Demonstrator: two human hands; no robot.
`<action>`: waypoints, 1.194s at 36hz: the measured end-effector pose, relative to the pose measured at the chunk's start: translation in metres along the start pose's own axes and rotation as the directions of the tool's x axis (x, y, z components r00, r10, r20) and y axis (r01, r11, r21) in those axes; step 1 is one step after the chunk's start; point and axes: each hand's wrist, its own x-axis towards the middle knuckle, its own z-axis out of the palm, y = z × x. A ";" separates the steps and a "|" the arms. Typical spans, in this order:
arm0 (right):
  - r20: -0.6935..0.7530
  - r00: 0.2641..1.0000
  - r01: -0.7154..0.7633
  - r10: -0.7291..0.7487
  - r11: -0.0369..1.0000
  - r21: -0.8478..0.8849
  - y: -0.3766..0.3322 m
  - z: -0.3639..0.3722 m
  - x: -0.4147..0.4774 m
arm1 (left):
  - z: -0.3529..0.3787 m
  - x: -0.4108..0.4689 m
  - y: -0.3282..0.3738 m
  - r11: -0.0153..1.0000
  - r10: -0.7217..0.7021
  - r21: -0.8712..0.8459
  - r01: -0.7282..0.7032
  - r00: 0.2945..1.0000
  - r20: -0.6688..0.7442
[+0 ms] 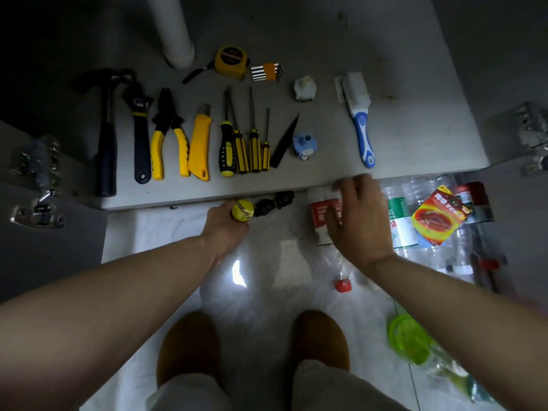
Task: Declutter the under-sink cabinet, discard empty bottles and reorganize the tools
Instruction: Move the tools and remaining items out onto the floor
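Cabinet floor (pixel 400 69) carries the tools in one row: hammer (pixel 105 137), wrench (pixel 141 134), pliers (pixel 166 137), utility knife (pixel 201 146) and screwdrivers (pixel 246 146), side by side with handles toward the front edge. Left grip (pixel 225 226) holds a yellow tape roll (pixel 242 211) just below that edge. Right grip (pixel 360 223) is wide, fingers spread and blurred, over a red-labelled bottle (pixel 320 216) lying on the tiled floor (pixel 261 292); contact cannot be told. More bottles (pixel 400 221) lie heaped alongside.

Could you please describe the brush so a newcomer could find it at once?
Start at the cabinet floor, where tools lie in a row. Look right of the row, past the small blue fitting. The brush lies alone there, the only tool with a blue-and-white handle.
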 end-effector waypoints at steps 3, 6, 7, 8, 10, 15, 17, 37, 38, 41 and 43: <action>-0.093 0.971 -0.207 0.222 0.968 0.145 0.004 -0.013 0.045 | 0.000 -0.003 0.007 0.997 -0.021 0.073 0.024 0.999 -0.043; 0.068 0.910 -0.414 0.409 0.898 0.150 0.012 -0.017 0.087 | -0.003 -0.008 0.014 0.992 -0.120 0.035 0.119 0.993 0.007; 0.126 0.891 -0.451 0.437 0.885 0.117 0.015 -0.016 0.099 | -0.004 -0.011 0.017 0.990 -0.138 0.043 0.135 0.988 0.075; 0.166 0.875 -0.471 0.454 0.878 0.081 0.018 -0.016 0.109 | -0.004 -0.014 0.020 0.988 -0.151 0.060 0.143 0.977 0.151; 0.198 0.860 -0.487 0.470 0.872 0.044 0.023 -0.015 0.126 | -0.005 -0.020 0.027 0.987 -0.161 0.043 0.156 0.944 0.288; 0.290 0.803 -0.557 0.520 0.829 0.054 0.027 -0.019 0.128 | -0.004 -0.032 0.036 0.997 -0.050 -0.034 0.071 0.903 0.426; 0.284 0.829 -0.536 0.482 0.829 0.157 0.020 -0.023 0.104 | -0.005 -0.036 0.041 0.998 0.019 -0.068 0.013 0.894 0.447; 0.332 0.885 0.189 -0.327 0.903 0.386 -0.068 -0.032 0.008 | -0.065 -0.048 -0.045 0.557 0.029 -0.741 0.375 0.883 0.468; 0.269 0.916 0.189 -0.298 0.911 0.366 -0.068 -0.034 0.017 | -0.070 -0.043 -0.052 0.546 -0.016 -0.749 0.376 0.898 0.439; 0.105 0.985 0.103 -0.138 0.954 0.283 -0.063 -0.040 0.048 | -0.081 -0.028 -0.070 0.517 -0.158 -0.780 0.352 0.935 0.316; 0.126 0.991 0.002 -0.036 0.966 0.260 -0.058 -0.041 0.070 | -0.085 -0.018 -0.081 0.469 -0.203 -0.822 0.322 0.945 0.255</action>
